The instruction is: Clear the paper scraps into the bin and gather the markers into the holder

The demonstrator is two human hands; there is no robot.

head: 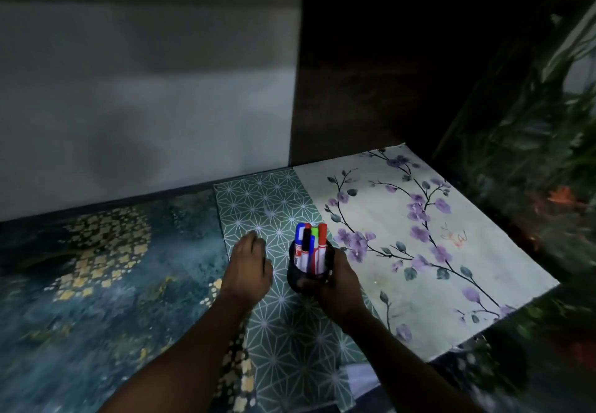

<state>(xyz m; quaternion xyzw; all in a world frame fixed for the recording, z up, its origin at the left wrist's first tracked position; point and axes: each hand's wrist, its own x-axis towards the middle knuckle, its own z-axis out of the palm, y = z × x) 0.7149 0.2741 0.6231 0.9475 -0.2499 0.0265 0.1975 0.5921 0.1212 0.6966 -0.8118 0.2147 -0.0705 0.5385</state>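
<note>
Black holder (309,270), markers (310,245) standing gathered inside, is gripped by my right hand (338,287); left hand (248,266) hovers flat, empty. Next, I judge: release it upright on the counter (283,332).

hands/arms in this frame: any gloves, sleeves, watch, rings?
Both bare. The left hand and right hand show no gloves, and both forearms are uncovered to the frame's bottom edge, no sleeves in view. No watch or bands at the wrists. Light is dim, so a thin ring could go unseen.
</note>
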